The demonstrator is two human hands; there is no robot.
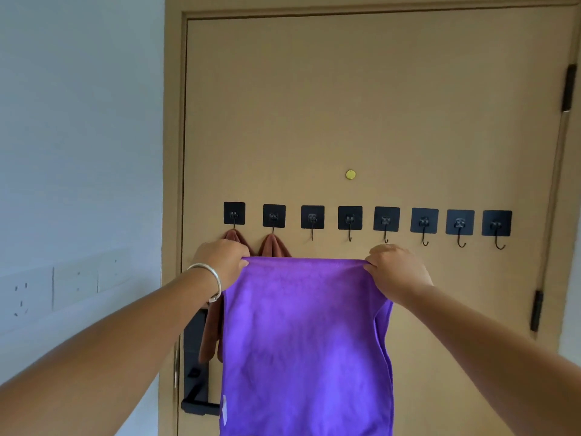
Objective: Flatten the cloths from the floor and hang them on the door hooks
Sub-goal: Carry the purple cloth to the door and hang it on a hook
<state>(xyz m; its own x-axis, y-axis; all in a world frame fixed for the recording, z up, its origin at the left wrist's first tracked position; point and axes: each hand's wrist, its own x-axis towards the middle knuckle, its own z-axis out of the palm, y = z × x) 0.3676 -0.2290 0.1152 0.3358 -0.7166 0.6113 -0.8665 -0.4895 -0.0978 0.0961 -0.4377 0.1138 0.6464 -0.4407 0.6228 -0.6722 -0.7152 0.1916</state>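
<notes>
Centrally, left hand (pixel 220 262) and right hand (pixel 393 272) each pinch a top corner of the purple cloth (pixel 308 341), stretched flat before the door (pixel 377 105); brown cloths (pixel 273 247) hang at ten o'clock.

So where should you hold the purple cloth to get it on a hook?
Probably by the top edge of the purple cloth, reaching from the front. The left hand and right hand already pinch its two top corners, so it hangs flat and spread. Pinching the middle of that edge would make a small bunch to lift over the third hook, the nearest free one.
</notes>
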